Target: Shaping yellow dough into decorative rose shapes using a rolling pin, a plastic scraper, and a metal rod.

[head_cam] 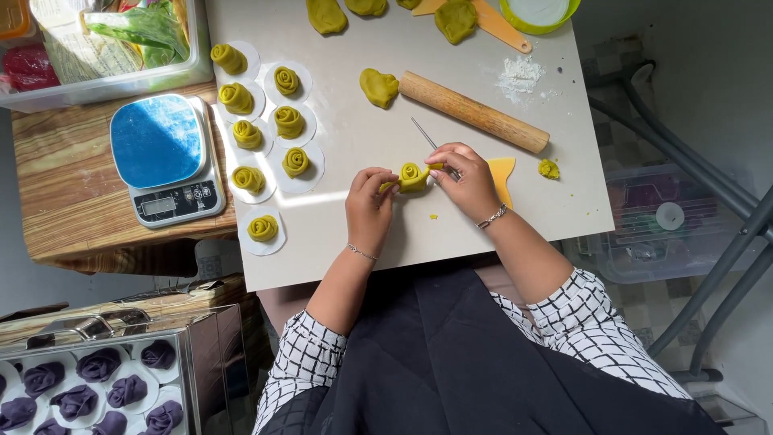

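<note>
A green dough rose (413,176) lay on the pale worktop (451,217), near its front edge, gripped from both sides. The left hand (370,208) had its fingers (378,182) pinched on the roll's left end; the right hand (465,179) had its fingers (439,158) closed on the right end, and a thin metal rod (427,138) ran out from under that hand toward the rear. An orange scraper (502,176) lay just beside the right hand, partly covered by it, with a small green dough scrap (549,168) further right. A wooden rolling pin (473,112) lay diagonally behind the hands, a flattened dough piece (378,86) touching its left end and a patch of flour (519,77) beyond it. Eight finished green roses (263,228) sat on white paper rounds along the worktop's left side. A blue-topped kitchen scale (165,157) stood on the wooden table (64,201) to the left. Purple dough roses (98,364) filled a metal tray at lower left.
</note>
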